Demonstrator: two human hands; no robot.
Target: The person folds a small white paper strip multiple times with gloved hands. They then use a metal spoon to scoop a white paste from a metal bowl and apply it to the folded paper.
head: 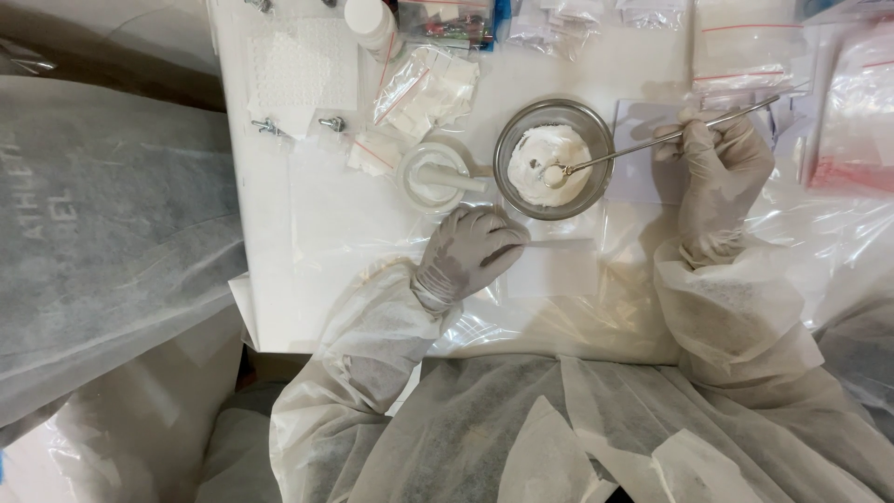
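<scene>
Fingers (694,130) of the gloved right hand (722,172) pinch a long metal spatula (652,142), its tip in the white powder (549,166) inside the glass bowl (596,126). Gloved left hand (470,250) rests curled, holding nothing, on the surface (326,205) just below the bowl, near a white mortar and pestle (438,175). Scooping level and slowly would likely avoid spills.

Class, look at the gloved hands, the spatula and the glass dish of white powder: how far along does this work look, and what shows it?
Done: white powder already sits in the glass dish, and a mortar and pestle stands beside it. In hand: the right hand holds a metal spatula, its tip loaded in the powder; the left hand rests by the dish. Left: small zip bags lie behind.
</scene>
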